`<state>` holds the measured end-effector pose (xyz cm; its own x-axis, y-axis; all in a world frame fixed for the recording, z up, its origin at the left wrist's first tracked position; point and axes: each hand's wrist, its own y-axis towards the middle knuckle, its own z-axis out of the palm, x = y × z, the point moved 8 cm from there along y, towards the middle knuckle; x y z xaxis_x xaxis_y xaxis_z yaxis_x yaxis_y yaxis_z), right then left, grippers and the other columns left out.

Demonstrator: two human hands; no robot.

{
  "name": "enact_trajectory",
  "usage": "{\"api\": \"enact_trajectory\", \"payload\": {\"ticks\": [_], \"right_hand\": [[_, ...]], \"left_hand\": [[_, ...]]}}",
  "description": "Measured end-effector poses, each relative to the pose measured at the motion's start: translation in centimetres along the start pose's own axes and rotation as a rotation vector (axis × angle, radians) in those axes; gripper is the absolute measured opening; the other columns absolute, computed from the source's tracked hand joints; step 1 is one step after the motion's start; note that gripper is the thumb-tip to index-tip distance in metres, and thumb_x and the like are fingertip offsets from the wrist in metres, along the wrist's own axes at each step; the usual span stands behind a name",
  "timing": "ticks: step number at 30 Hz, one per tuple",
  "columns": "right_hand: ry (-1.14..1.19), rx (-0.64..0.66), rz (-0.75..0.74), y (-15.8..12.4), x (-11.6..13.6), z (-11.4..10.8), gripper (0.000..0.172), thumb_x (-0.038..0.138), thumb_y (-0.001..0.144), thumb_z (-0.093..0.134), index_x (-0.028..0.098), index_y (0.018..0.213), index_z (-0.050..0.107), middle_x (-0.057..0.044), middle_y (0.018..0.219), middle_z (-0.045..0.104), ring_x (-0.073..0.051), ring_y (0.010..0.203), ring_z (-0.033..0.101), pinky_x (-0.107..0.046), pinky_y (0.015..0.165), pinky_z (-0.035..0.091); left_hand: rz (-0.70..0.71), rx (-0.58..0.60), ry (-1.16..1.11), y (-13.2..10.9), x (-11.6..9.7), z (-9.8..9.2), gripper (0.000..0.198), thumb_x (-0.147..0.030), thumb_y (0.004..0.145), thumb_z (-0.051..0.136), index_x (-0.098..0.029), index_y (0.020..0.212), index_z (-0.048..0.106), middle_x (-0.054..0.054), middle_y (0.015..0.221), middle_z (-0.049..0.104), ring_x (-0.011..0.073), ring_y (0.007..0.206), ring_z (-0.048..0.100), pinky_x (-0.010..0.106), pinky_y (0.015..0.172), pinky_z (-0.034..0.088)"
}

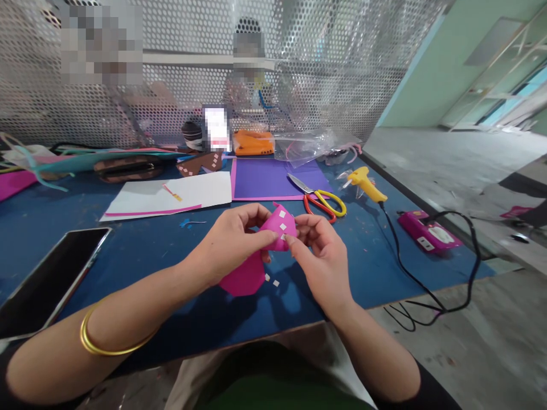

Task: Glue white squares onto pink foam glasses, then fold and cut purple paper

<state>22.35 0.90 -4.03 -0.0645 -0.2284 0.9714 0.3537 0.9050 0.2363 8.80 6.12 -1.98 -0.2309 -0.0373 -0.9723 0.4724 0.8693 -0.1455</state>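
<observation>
Near the table's front edge my left hand (237, 233) grips a bright pink cutout (245, 276), its thumb pressed on the front. Small white squares (282, 214) run in a line down the cutout's raised part. My right hand (322, 250) is closed at the cutout's right edge, with thumb and fingertips against the lowest square. Whether the right fingers pinch the square or the edge behind it is hidden. Two loose white squares (276, 283) lie on the blue tabletop just below the hands.
Red-and-yellow scissors (325, 204) lie beyond my right hand on purple sheets (273, 176). A yellow glue gun (366, 183) trails a black cord to a purple power box (429, 230). A phone (51, 279) lies left; a perforated metal screen (179, 85) stands behind.
</observation>
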Motion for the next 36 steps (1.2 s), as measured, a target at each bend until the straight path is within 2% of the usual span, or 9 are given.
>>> {"api": "enact_trajectory", "payload": {"ticks": [4, 10, 15, 21, 31, 36], "right_hand": [[-0.044, -0.006, -0.009, 0.0, 0.1, 0.0, 0.019, 0.022, 0.075, 0.067, 0.022, 0.092, 0.06, 0.004, 0.072, 0.059, -0.011, 0.062, 0.052, -0.027, 0.059, 0.047], [0.036, 0.005, 0.015, -0.1, -0.1, 0.0, 0.022, 0.025, 0.076, 0.067, 0.021, 0.097, 0.059, 0.002, 0.077, 0.061, -0.012, 0.066, 0.054, -0.028, 0.059, 0.047], [0.0, 0.007, 0.015, -0.2, -0.2, 0.2, 0.022, 0.023, 0.075, 0.067, 0.021, 0.096, 0.059, 0.003, 0.074, 0.06, -0.011, 0.064, 0.052, -0.028, 0.061, 0.046], [0.033, 0.016, 0.029, -0.1, -0.3, 0.2, 0.024, 0.024, 0.075, 0.068, 0.021, 0.097, 0.059, 0.003, 0.076, 0.061, -0.011, 0.065, 0.053, -0.028, 0.062, 0.046], [0.175, 0.001, 0.1, 0.1, -1.2, 0.0, 0.027, 0.03, 0.077, 0.072, 0.021, 0.1, 0.06, 0.003, 0.077, 0.062, -0.011, 0.066, 0.055, -0.027, 0.061, 0.047], [0.132, 0.003, 0.078, 0.1, -1.2, 0.1, 0.025, 0.026, 0.077, 0.071, 0.021, 0.1, 0.061, 0.004, 0.076, 0.062, -0.011, 0.065, 0.054, -0.027, 0.062, 0.047]], "left_hand": [[0.002, 0.002, 0.026, 0.0, -0.2, 0.1, 0.014, -0.027, 0.075, 0.072, -0.018, 0.083, 0.063, -0.002, 0.076, 0.067, 0.0108, 0.056, 0.062, 0.023, 0.051, 0.054], [-0.018, 0.001, 0.009, -0.2, -0.1, 0.0, 0.013, -0.025, 0.076, 0.071, -0.018, 0.083, 0.063, -0.004, 0.069, 0.065, 0.0106, 0.052, 0.061, 0.021, 0.047, 0.052], [-0.005, 0.02, 0.018, 0.0, 0.1, 0.2, 0.016, -0.027, 0.075, 0.072, -0.018, 0.085, 0.064, -0.002, 0.076, 0.067, 0.0118, 0.055, 0.063, 0.023, 0.05, 0.055], [-0.02, 0.002, 0.018, 0.0, -0.1, 0.1, 0.016, -0.027, 0.073, 0.072, -0.017, 0.083, 0.063, -0.001, 0.074, 0.067, 0.0111, 0.053, 0.062, 0.022, 0.048, 0.053], [-0.025, 0.042, 0.004, 0.0, 0.4, 0.4, 0.011, -0.026, 0.076, 0.069, -0.019, 0.082, 0.064, -0.001, 0.075, 0.068, 0.0137, 0.056, 0.064, 0.027, 0.053, 0.057], [-0.016, 0.056, 0.006, -0.1, 0.5, 0.6, 0.009, -0.026, 0.076, 0.069, -0.019, 0.081, 0.064, -0.002, 0.073, 0.066, 0.0135, 0.056, 0.063, 0.028, 0.054, 0.058]]}}
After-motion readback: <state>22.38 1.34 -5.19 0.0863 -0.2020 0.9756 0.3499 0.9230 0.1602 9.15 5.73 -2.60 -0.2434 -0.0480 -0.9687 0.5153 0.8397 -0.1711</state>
